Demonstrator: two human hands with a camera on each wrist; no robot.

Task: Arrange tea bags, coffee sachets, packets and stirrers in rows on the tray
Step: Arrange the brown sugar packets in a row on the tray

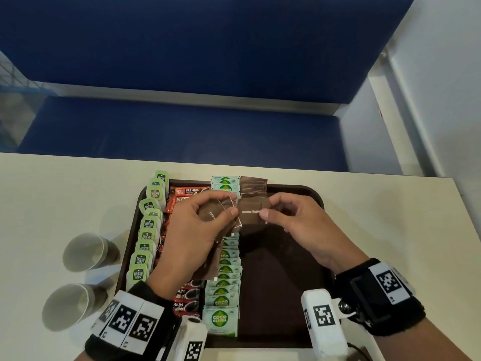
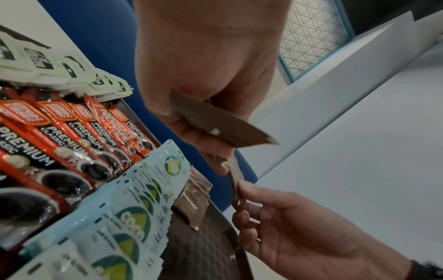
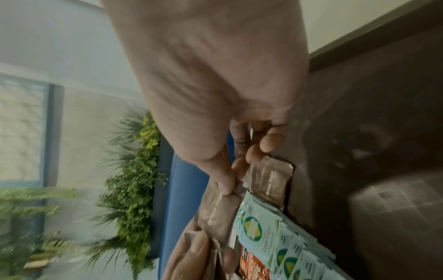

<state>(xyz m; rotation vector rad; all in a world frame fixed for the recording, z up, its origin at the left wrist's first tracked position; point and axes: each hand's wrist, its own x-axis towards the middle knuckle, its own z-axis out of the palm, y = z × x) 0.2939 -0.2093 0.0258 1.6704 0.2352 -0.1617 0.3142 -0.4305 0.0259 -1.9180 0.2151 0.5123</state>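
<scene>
A dark brown tray (image 1: 291, 256) holds rows of green tea bags (image 1: 145, 230), red coffee sachets (image 2: 72, 136) and pale green Coco packets (image 1: 221, 298). A short row of brown sugar packets (image 1: 253, 186) lies at the tray's far end. Above the tray, my left hand (image 1: 197, 230) grips a bunch of brown sugar packets (image 1: 210, 214). My right hand (image 1: 289, 217) pinches one brown packet (image 1: 251, 212) between thumb and fingers, right beside the bunch. In the left wrist view this packet (image 2: 236, 189) is seen edge-on.
Two paper cups (image 1: 86, 252) (image 1: 67, 306) lie on the cream table left of the tray. The tray's right half (image 1: 281, 295) is bare. A blue bench (image 1: 182, 131) runs behind the table, and a white wall (image 1: 429, 87) stands at the right.
</scene>
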